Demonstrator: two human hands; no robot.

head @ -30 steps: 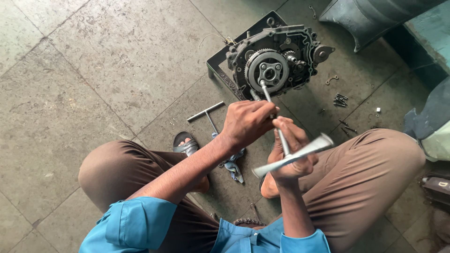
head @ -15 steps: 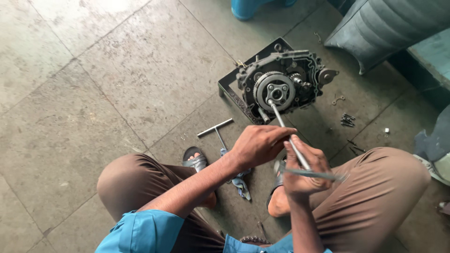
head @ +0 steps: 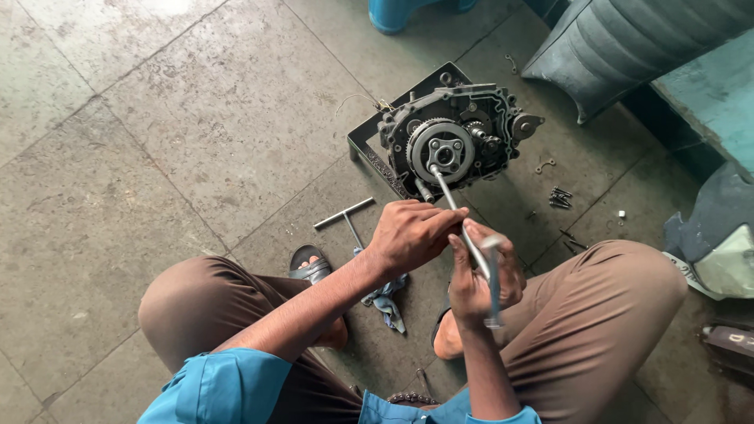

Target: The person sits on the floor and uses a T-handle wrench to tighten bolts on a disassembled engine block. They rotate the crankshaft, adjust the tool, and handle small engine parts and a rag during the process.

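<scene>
A dark engine block with an exposed round clutch gear rests on a black metal stand on the floor. A long silver T-handle wrench runs from the clutch face down into my hands. My left hand wraps around the shaft. My right hand grips the lower end, where the crossbar stands almost upright. I am squatting with my knees on either side.
A second T-handle wrench lies on the concrete floor by my sandalled left foot. A crumpled rag lies between my feet. Loose bolts sit right of the engine. A grey ribbed seat and a blue stool base are at the top.
The wrench's crossbar has turned from nearly level to almost upright in my right hand. Both hands stayed on the wrench. The view shifted, so the engine sits lower in frame.
</scene>
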